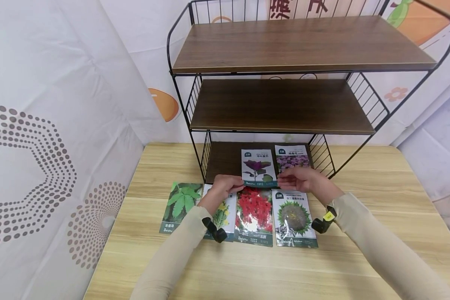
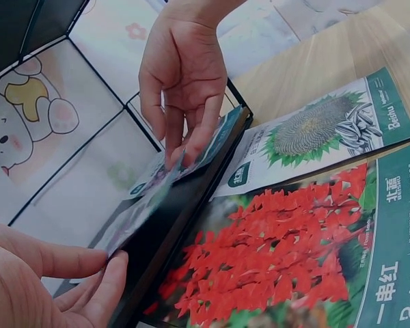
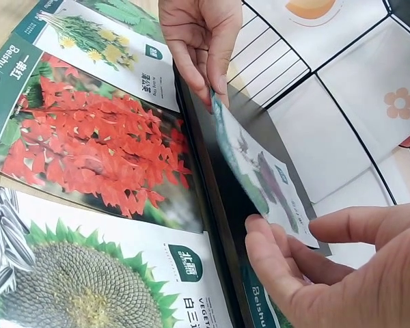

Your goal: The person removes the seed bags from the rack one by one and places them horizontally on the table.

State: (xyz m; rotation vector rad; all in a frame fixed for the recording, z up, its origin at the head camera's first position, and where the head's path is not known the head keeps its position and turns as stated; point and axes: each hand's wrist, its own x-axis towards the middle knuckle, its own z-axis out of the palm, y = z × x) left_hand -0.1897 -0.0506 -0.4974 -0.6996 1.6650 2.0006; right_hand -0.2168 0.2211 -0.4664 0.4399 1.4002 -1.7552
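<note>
My left hand (image 1: 225, 186) pinches the lower left corner of a seed packet with a purple-leaved plant (image 1: 256, 167). The packet is tilted above the bottom shelf (image 1: 225, 160), its face toward me. At its right edge is my right hand (image 1: 298, 179), fingers loosely extended and touching the edge, thumb apart from them in the right wrist view. Behind that hand, a packet with small purple flowers (image 1: 291, 155) stands on the same shelf, partly hidden. In front of the shelf lie a red-flower packet (image 1: 254, 212) and a sunflower packet (image 1: 294, 218).
A yellow-flower packet (image 1: 225, 214), partly under my left arm, and a green-leaf packet (image 1: 180, 206) lie on the wooden table (image 1: 247, 271). Above stand the rack's middle shelf (image 1: 281, 104) and top shelf (image 1: 300, 43), in a black wire frame.
</note>
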